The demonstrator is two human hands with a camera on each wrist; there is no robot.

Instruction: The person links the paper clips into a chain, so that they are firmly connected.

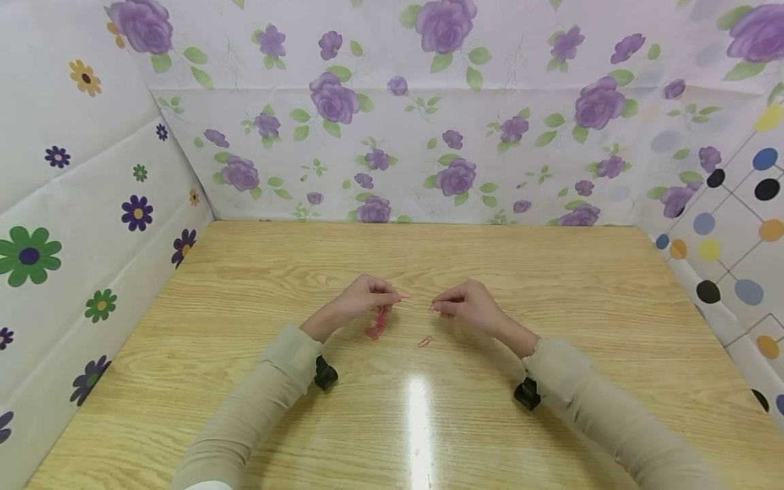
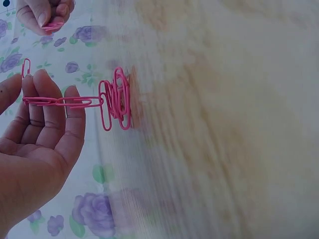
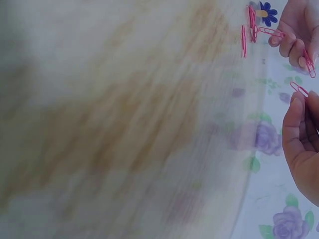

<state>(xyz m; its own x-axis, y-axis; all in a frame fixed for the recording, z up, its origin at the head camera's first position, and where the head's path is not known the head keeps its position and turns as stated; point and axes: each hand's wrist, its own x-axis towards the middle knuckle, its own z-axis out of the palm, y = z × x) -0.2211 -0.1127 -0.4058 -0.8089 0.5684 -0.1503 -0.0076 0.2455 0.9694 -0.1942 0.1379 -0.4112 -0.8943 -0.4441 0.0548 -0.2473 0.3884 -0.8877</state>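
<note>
Between thumb and fingertips my left hand [image 1: 367,299] pinches a chain of pink paper clips [image 2: 79,101]. One end clip sticks out beyond the fingertips toward the right hand. The rest of the chain hangs below the palm, its lower links bunched on the table. My right hand [image 1: 471,307] pinches a single pink paper clip [image 3: 299,89], held a short gap away from the chain's end clip. On the table between and in front of the hands lies one loose pink paper clip [image 1: 425,341].
The wooden table [image 1: 306,252] has a glare streak near its front. A flowered cloth [image 1: 392,136] stands behind it, with patterned cloths at the left and right sides. A black wrist camera [image 1: 325,374] sits under the left cuff, another [image 1: 527,394] under the right.
</note>
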